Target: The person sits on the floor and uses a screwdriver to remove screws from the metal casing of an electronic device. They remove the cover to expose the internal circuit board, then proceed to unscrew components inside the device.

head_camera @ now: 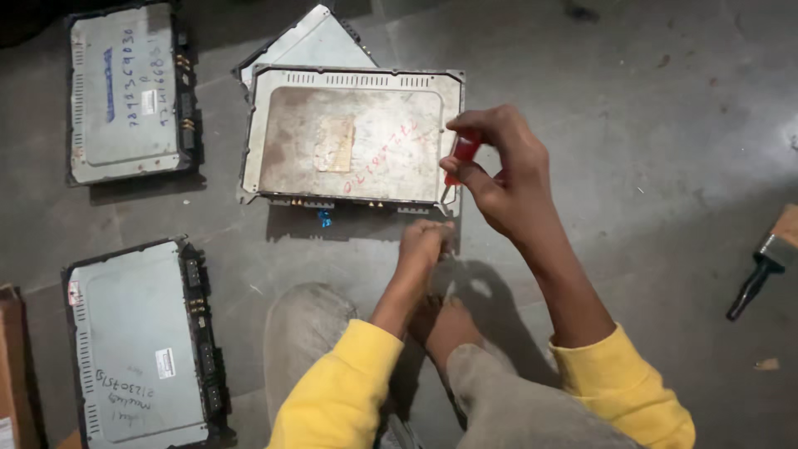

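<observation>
1. Knees in grey trousers [499,399] and yellow sleeves [341,391] sit closest, with the person crouched over a concrete floor [632,116].
2. Right hand [503,175] is closed around a red-handled screwdriver [462,154], its tip down at the near right corner of a worn metal case [349,137].
3. Left hand [424,245] rests just below that corner with fingers curled; whether it pinches anything I cannot tell.
4. Risk, as I judge it: the tip could slip out of the screw and skid off the case edge toward the left fingers, which lie right beneath it.
5. A loosened screw could also roll away and be hard to spot on the speckled grey floor.
6. The case lies on top of another tilted panel [312,41], so it may rock under pressure.
7. Two more cases, upper left [125,96] and lower left [137,341], crowd that side.
8. Open room lies to the right, up to a paintbrush [769,258] near the frame edge.
</observation>
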